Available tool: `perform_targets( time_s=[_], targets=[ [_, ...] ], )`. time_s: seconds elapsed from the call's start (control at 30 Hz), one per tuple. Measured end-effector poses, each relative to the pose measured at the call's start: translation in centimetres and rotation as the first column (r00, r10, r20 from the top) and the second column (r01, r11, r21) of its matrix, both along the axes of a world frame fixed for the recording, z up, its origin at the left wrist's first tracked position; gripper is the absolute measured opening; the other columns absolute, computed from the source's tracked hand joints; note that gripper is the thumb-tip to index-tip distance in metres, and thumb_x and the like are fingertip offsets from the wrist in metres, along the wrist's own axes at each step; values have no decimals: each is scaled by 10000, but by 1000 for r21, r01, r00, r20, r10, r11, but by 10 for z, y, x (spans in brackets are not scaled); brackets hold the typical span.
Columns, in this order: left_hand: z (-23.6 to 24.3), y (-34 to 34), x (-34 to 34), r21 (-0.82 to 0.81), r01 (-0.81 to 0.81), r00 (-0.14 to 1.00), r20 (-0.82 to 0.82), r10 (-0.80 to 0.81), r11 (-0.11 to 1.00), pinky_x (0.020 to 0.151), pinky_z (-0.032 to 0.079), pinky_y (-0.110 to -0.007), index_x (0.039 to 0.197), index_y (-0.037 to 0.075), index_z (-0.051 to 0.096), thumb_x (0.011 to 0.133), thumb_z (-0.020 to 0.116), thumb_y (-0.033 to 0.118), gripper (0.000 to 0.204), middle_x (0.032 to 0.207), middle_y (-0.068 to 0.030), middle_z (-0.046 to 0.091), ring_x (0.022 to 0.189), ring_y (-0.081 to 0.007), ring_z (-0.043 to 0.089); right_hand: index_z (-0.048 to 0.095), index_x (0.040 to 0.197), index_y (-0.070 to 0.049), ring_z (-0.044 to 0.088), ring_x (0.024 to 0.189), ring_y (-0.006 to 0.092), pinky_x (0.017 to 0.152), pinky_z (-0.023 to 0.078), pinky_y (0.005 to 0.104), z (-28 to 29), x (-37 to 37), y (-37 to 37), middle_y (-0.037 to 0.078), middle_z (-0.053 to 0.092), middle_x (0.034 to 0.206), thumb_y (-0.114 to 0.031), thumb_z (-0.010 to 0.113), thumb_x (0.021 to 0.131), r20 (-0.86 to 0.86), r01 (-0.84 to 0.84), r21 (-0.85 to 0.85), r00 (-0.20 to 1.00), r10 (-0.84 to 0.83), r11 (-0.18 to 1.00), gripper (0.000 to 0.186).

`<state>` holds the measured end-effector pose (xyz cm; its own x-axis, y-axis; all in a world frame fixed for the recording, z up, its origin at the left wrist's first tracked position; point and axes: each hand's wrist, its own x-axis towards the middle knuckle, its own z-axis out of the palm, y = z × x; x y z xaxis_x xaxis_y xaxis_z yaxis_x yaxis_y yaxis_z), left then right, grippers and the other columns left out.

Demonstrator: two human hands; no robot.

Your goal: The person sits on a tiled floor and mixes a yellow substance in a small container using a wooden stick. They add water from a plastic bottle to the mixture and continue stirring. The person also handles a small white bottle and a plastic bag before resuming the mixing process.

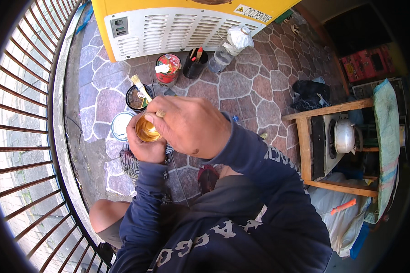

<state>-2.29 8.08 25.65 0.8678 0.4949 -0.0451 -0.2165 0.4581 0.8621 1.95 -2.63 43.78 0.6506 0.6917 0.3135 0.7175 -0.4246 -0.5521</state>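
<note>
My left hand (149, 149) is wrapped round a small round tin (148, 129) with a shiny golden inside. Over the tin's right side, my right hand (189, 127) is closed, its thumb close to the rim. A paintbrush (142, 88) with pale bristles points away from me, and its light handle runs into my right fist. A tan tip shows by the thumb, perhaps the handle's end. Behind the brush, a black-rimmed can (134, 98) holds something brownish. A round white lid (121, 126) lies left of the tin, partly covered by my left hand.
Farther off stand a red paint can (168, 70), a black cup (195, 65) with tools and a clear bottle (221, 58) under white plastic. A yellow machine (177, 34) lies behind. Metal bars (23, 150) line the left. Right are a wooden frame (305, 145) and kettle (345, 136).
</note>
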Motion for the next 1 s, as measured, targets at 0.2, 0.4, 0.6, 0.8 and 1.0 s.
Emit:
perform_targets(
  time_s=[0.2, 0.4, 0.6, 0.8, 1.0],
  targets=[
    [5, 0, -2, 158, 10, 1000, 6, -11, 987, 941, 468, -337, 1219, -11, 477, 717, 811, 73, 609, 1130, -119, 600, 1039, -199, 596, 578, 982, -6, 640, 706, 368, 622, 523, 425, -3, 0, 1, 163, 629, 860, -96, 589, 922, -26, -16, 73, 999, 18, 997, 109],
    [6, 2, 0, -146, 53, 999, -7, -54, 988, 944, 474, -336, 1234, -12, 464, 704, 816, 46, 638, 1137, -122, 601, 1051, -202, 599, 550, 970, -13, 643, 706, 369, 613, 522, 423, -2, -1, 1, 163, 624, 847, -102, 593, 924, 19, -95, 68, 995, 94, 993, 109],
    [5, -2, 1, -155, 44, 999, 5, -44, 987, 943, 485, -334, 1257, -10, 445, 701, 811, 9, 666, 1158, -123, 598, 1066, -196, 601, 579, 989, -1, 645, 765, 354, 619, 522, 413, 5, 0, -2, 175, 613, 887, -90, 596, 917, -48, -33, -41, 998, 31, 999, 116],
    [12, -1, -7, 442, -26, 999, -7, 32, 897, 939, 489, -332, 1264, -11, 436, 666, 796, -54, 699, 1158, -123, 584, 1070, -208, 606, 593, 1017, 3, 651, 781, 344, 633, 521, 392, 2, 4, -3, 178, 627, 915, -64, 590, 925, 90, -90, -21, 992, 91, 996, 114],
    [10, 0, -4, 416, -39, 998, -36, 59, 908, 927, 488, -315, 1228, -23, 484, 629, 779, -55, 668, 1132, -119, 572, 1043, -211, 609, 606, 988, 25, 655, 742, 351, 636, 508, 378, 4, 3, -1, 156, 644, 860, -55, 578, 940, 7, 28, -13, 1000, -27, 1000, 97]
  ],
)
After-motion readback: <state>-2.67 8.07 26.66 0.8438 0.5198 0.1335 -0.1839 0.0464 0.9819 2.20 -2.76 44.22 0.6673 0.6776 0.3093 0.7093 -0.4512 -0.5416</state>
